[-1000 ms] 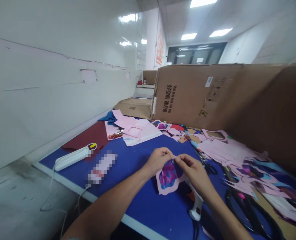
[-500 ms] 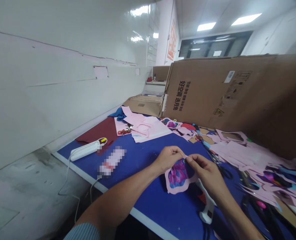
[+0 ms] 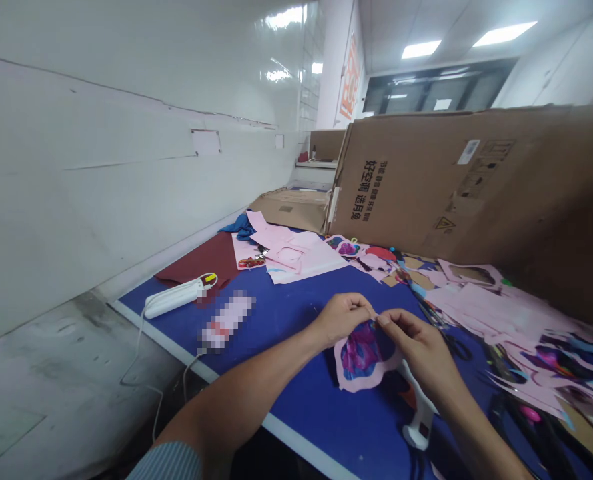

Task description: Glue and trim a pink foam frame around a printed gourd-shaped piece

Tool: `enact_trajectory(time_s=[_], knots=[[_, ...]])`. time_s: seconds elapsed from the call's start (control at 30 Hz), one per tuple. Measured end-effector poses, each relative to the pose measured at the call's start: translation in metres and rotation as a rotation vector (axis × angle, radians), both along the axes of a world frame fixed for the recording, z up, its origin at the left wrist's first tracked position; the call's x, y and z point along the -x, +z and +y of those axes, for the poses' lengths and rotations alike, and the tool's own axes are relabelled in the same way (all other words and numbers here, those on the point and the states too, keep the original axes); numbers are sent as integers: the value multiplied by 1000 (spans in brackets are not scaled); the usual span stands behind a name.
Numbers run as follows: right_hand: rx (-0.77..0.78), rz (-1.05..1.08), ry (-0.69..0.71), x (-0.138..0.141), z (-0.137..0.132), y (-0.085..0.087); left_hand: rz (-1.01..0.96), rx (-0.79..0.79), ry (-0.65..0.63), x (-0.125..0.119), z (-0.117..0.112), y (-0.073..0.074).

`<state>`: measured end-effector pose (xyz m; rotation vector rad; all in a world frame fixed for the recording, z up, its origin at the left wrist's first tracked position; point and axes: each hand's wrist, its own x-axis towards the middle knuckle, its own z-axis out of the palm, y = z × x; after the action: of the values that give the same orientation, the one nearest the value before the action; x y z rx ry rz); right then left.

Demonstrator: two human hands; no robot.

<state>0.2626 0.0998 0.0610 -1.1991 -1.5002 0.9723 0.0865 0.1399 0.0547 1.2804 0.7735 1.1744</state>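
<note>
Above the blue table, my left hand point(image 3: 342, 319) and my right hand point(image 3: 417, 341) pinch the top edge of a cut-out piece point(image 3: 360, 355) between thumbs and fingers. Its middle is patterned purple and dark blue, and a wavy pink border runs round it. The piece hangs down toward me, and its upper right part is covered by my right hand. Both sets of fingertips almost meet at the edge; whether something small lies between them is hidden. Under my right forearm lies a white tool with an orange part point(image 3: 420, 423), a dark cord at its end, partly covered.
Pink sheets point(image 3: 306, 257) and dark red material point(image 3: 199, 260) lie at the back left. A white power strip point(image 3: 175, 298) and a blurred pink item point(image 3: 229, 320) are at left. Scissors point(image 3: 459, 347), pink scraps point(image 3: 491, 310) and black-handled tools point(image 3: 536, 433) crowd the right, before a large cardboard box point(image 3: 416, 180).
The view has shifted slightly, so the scene sits a little further right. Both hands keep their pinch on the piece, with hardly any movement of the fingers.
</note>
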Motion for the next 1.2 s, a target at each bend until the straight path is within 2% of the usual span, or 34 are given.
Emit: enact_trajectory(time_s=[0.37,0.93,1.2], knots=[[4,-10,-20,2,-2,3,16,23,4,1,-4,7],[-4,9,-19,3,-3,8,-18,51,-47,-2,-1,0],[10,7,-21,2,-4,7,8,-4,-25,0,-2,3]])
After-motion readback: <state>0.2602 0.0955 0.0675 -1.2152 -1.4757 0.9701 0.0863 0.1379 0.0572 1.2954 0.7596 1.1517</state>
